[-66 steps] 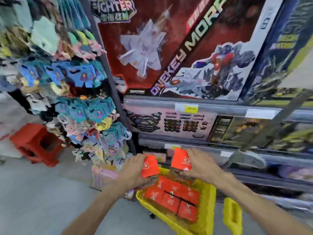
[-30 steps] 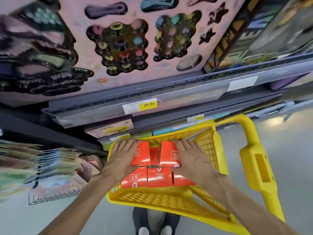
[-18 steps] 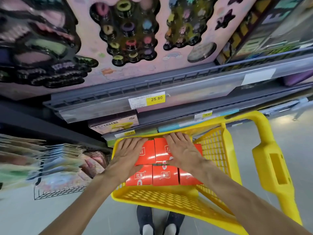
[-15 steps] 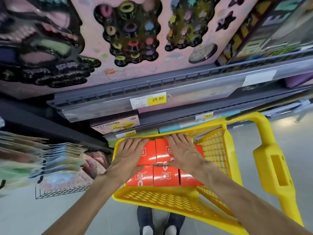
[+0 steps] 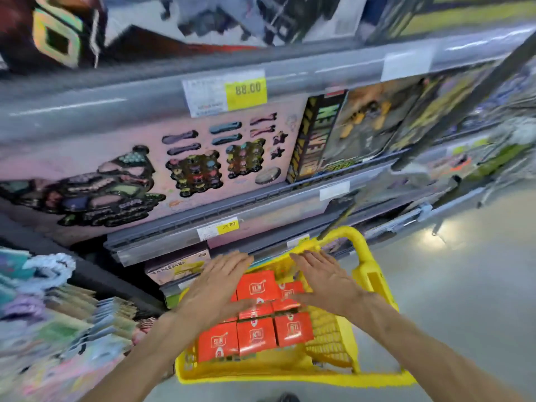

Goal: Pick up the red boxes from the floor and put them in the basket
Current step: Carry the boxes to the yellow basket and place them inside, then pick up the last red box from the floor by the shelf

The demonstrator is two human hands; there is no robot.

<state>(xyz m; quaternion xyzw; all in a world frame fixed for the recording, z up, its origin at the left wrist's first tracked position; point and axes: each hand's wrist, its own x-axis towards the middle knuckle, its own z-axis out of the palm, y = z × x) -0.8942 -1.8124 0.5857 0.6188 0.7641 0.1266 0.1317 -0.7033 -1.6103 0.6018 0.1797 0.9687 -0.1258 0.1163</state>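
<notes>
Red boxes (image 5: 256, 335) lie packed in rows inside the yellow basket (image 5: 290, 372), filling its left portion; the mesh floor toward the right wall is bare. The front row of three sits just behind the near rim, labels up; further rows run back toward the far rim, the rearmost box standing proud of the rest. Left hand (image 5: 216, 285) is flat, fingers spread, palm down over the left rear boxes; whether it touches them cannot be told. Right hand (image 5: 324, 281) is likewise spread and flat above the right rear boxes, holding nothing. The boxes lie directly beneath and between both hands, neither hand clearly nearer. No box is visible on the floor (image 5: 464, 285) in this view. Judgement: placement appears complete; any further box would need locating first.
</notes>
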